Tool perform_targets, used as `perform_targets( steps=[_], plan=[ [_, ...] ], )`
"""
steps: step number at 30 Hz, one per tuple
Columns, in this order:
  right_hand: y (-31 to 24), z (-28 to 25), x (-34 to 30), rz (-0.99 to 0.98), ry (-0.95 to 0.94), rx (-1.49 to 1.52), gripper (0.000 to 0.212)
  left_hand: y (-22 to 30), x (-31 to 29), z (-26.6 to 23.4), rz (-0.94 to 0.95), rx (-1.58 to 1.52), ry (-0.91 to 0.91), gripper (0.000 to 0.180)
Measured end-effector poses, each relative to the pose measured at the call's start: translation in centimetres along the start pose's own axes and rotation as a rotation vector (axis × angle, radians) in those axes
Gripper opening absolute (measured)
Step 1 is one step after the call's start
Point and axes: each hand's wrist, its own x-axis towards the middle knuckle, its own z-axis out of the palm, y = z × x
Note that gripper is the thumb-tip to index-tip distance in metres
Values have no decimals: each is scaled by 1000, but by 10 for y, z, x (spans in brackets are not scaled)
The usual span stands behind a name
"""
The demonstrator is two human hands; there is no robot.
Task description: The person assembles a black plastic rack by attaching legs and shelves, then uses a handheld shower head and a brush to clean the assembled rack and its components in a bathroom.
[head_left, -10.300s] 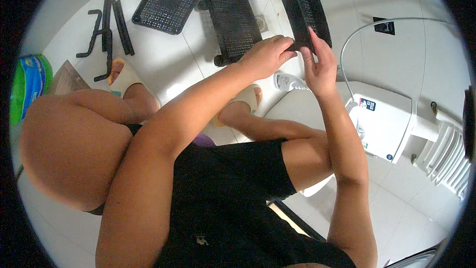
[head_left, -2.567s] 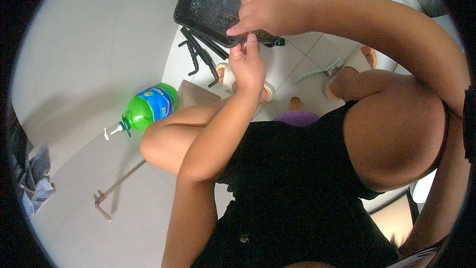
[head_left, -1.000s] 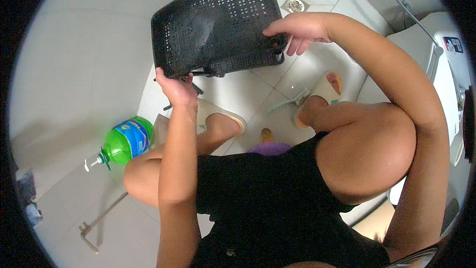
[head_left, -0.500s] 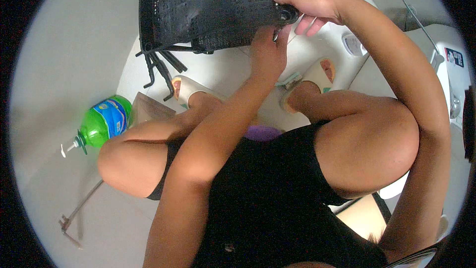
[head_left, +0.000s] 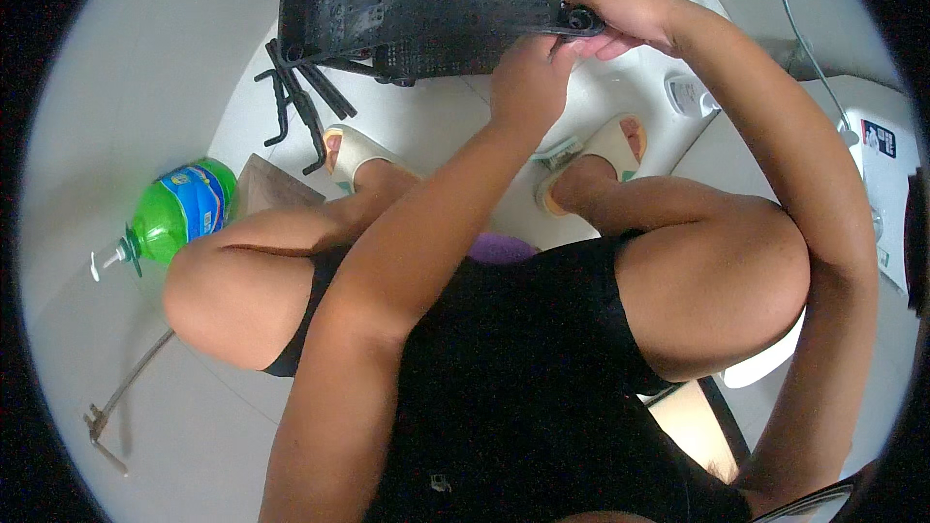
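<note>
A black perforated plastic basket point(head_left: 426, 0) is held up at the top middle, with a round socket at its near right corner. My right hand point(head_left: 635, 17) grips that corner, thumb on the upper side and fingers curled beneath. Just under the corner, my left hand point(head_left: 531, 82) is closed, its fingertips pressed together close to the right hand's fingers. What the left fingertips pinch is mostly hidden; a small dark bit shows there. Beneath the basket's left end are black rods with bent ends point(head_left: 300, 111).
A green pump bottle point(head_left: 184, 208) with a blue label lies at left, beside a grey-brown block point(head_left: 276, 184). White slippers point(head_left: 373, 155) are on my feet. A white container point(head_left: 690, 95) stands at right, near a white appliance point(head_left: 823, 145) and hose point(head_left: 799, 34). A metal pipe point(head_left: 136, 383) is lower left.
The basket has shifted slightly up and right in view. My left hand has risen to the corner, and the right fingers have closed underneath it. The small shiny piece at the left fingertips is now mostly hidden.
</note>
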Motion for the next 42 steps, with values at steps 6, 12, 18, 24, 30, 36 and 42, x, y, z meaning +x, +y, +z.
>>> perform_targets(
  steps=[6, 12, 18, 24, 30, 36, 42],
  plan=[
    [5, 0, -5, -21, -45, 128, 39, 1, -3, -2, -7, -112, 5, 29],
    [11, -8, -2, -35, -141, 207, 38, -6, -3, -1, 104, -160, 57, 25],
    [15, -14, -4, -21, -168, 281, 38, -1, -1, -7, 95, -110, -24, 25],
    [12, 16, -7, -32, 97, 188, 37, -1, -3, -7, 57, -170, -23, 27],
    [16, 18, 1, -56, 75, 224, 37, -9, -7, -7, 79, -176, 63, 24],
    [8, 10, -3, 16, 41, 247, 36, -17, 10, -3, 68, 42, -41, 27],
    [-4, 28, -15, 25, 121, 269, 38, -28, 15, -19, 111, 36, -127, 29]
  ],
)
